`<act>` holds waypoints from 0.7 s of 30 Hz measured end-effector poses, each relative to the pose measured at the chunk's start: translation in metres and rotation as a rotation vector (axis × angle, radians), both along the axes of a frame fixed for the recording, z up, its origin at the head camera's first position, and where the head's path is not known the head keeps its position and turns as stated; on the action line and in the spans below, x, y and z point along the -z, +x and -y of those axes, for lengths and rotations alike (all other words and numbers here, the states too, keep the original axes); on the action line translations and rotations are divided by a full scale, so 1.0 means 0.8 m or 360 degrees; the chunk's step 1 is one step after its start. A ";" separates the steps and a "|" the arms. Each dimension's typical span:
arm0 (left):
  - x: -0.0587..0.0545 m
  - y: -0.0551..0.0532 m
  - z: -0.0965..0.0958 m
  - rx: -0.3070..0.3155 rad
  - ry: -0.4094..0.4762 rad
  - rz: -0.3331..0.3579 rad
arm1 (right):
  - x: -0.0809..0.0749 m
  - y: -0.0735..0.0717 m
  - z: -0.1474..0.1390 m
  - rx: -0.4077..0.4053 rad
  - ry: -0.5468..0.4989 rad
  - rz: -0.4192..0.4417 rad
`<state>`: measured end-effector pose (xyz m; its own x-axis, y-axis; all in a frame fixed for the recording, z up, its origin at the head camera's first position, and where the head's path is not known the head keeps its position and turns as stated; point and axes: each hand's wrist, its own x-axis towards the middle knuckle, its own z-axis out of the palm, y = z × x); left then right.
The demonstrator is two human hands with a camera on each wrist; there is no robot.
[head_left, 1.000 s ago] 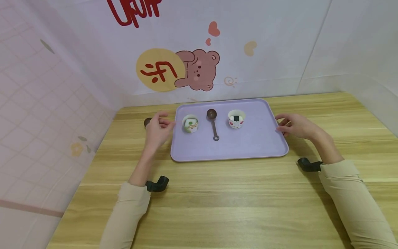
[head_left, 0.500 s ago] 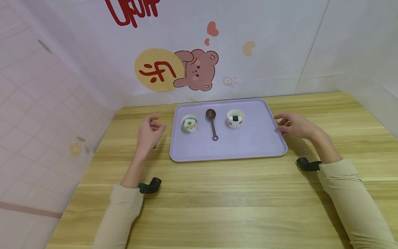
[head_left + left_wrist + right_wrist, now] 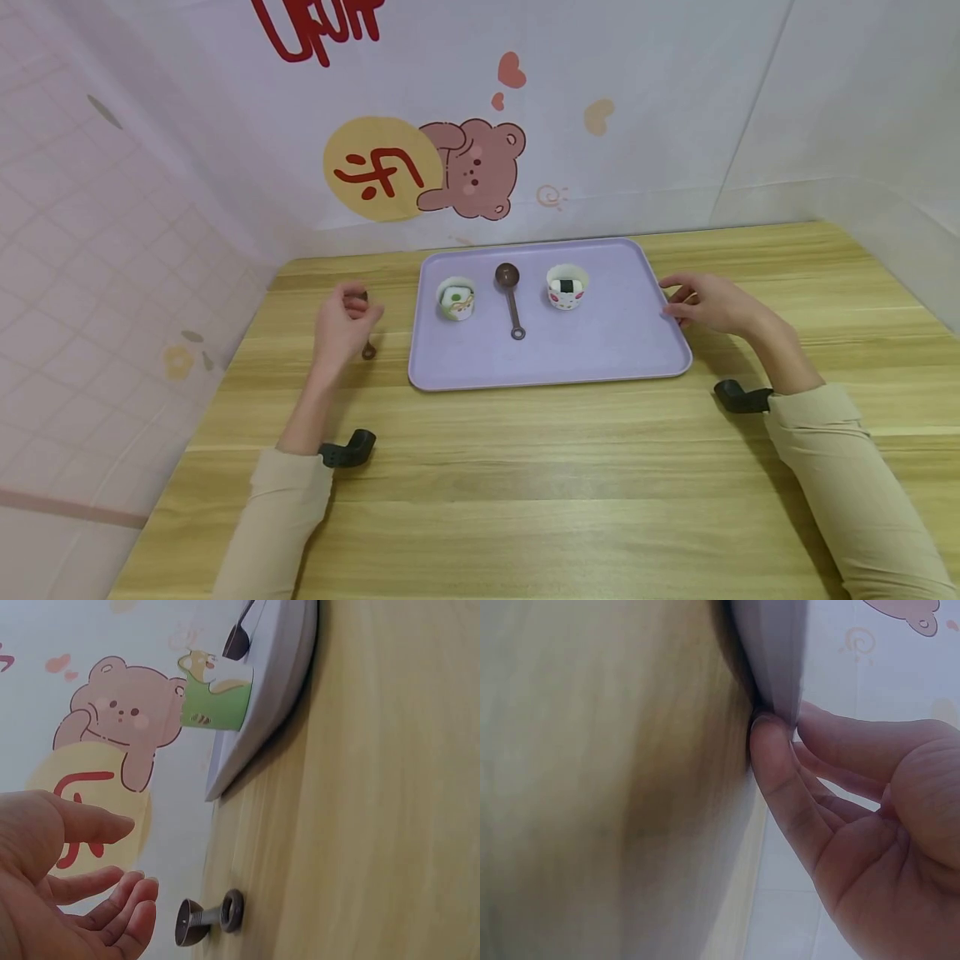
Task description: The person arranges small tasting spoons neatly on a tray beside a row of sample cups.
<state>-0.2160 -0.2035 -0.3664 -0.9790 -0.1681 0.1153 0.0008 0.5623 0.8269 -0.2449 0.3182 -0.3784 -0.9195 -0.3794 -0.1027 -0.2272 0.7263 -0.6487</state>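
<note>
My right hand (image 3: 708, 304) pinches the right rim of a lilac tray (image 3: 480, 362); in the right wrist view one fingertip is under the rim and another on its upper side. Left of the tray, my left hand (image 3: 339, 325) is held in the air with loosely bent fingers and nothing between them. Near it on the table lies a brown measuring spoon (image 3: 213, 916), partly hidden by the hand in the head view. A second brown measuring spoon (image 3: 507, 277) lies on the tray between two patterned paper cups, the left one (image 3: 457, 307) and the right one (image 3: 564, 300), each holding a small white item.
The wooden table (image 3: 540, 475) runs back to a white cloth backdrop (image 3: 645, 150) with a printed bear. A grid-patterned cloth (image 3: 97, 292) hangs on the left. Each wrist wears a black mount that juts inward.
My left hand has moved left, away from the tray's left edge, and the loose spoon's handle end has come into sight beside it. My right hand stays at the tray's right rim.
</note>
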 end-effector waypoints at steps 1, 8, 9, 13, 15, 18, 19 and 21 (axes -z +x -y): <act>0.000 0.000 0.002 -0.0001 -0.0004 0.0005 | 0.000 0.000 0.000 0.0003 -0.0003 0.0000; 0.002 0.000 0.014 -0.0010 -0.0060 0.0022 | 0.001 0.000 -0.001 0.0001 0.0014 -0.0008; 0.003 -0.001 0.016 -0.0013 -0.0065 0.0021 | 0.001 0.000 -0.002 -0.0001 0.0015 -0.0008; 0.005 -0.001 0.021 -0.0025 -0.0072 0.0036 | 0.001 0.000 -0.002 -0.0004 0.0019 -0.0008; 0.005 0.000 0.024 -0.0031 -0.0073 0.0053 | 0.001 0.000 -0.003 -0.0004 0.0019 -0.0007; 0.005 0.002 0.028 -0.0042 -0.0083 0.0081 | 0.002 -0.001 -0.003 0.0000 0.0018 -0.0003; 0.005 0.002 0.029 -0.0041 -0.0091 0.0095 | 0.003 -0.001 -0.003 -0.0001 0.0016 0.0001; 0.005 0.003 0.032 -0.0051 -0.0091 0.0112 | 0.003 -0.002 -0.003 0.0002 0.0017 0.0008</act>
